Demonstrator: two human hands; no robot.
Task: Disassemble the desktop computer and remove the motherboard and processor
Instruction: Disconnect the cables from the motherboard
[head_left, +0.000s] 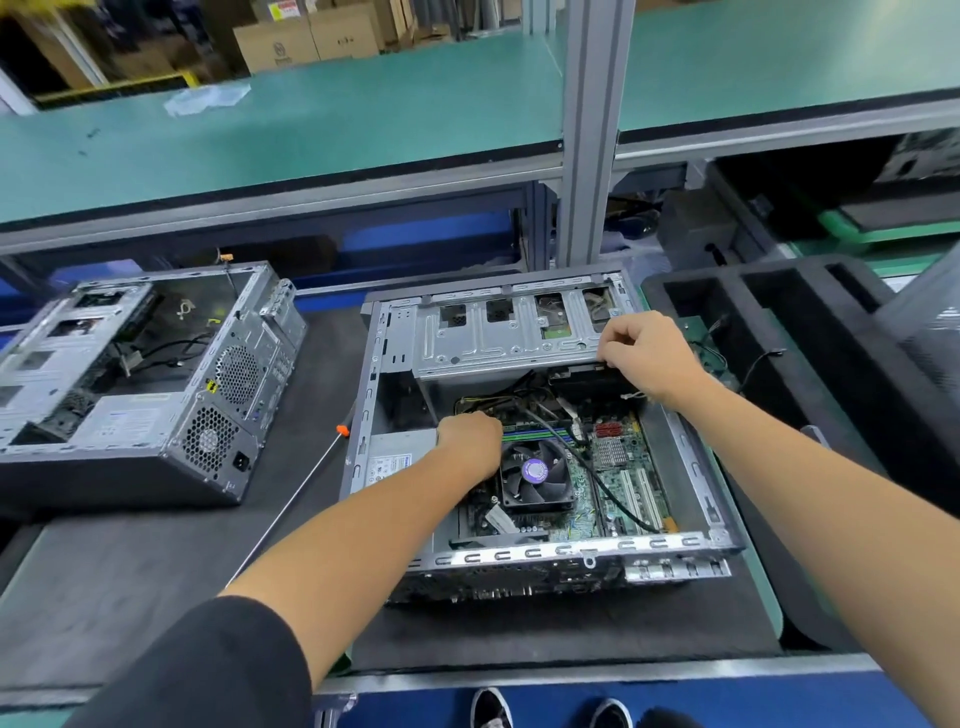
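An open desktop case (675, 543) lies on its side on a black mat. Inside it sits the green motherboard (626, 470) with a black CPU cooler fan (537, 475) over the processor, which is hidden. My left hand (470, 441) reaches into the case beside the fan, fingers curled down near the memory slots; what they hold is hidden. My right hand (644, 351) grips the right end of the silver drive cage (493, 343) at the far side. Black cables (597, 478) run across the board.
A second, gutted case (156, 374) lies to the left. A long screwdriver with an orange collar (291, 501) lies between the two cases. A black foam tray (810, 332) stands at the right. A green shelf and a metal post (592, 130) rise behind.
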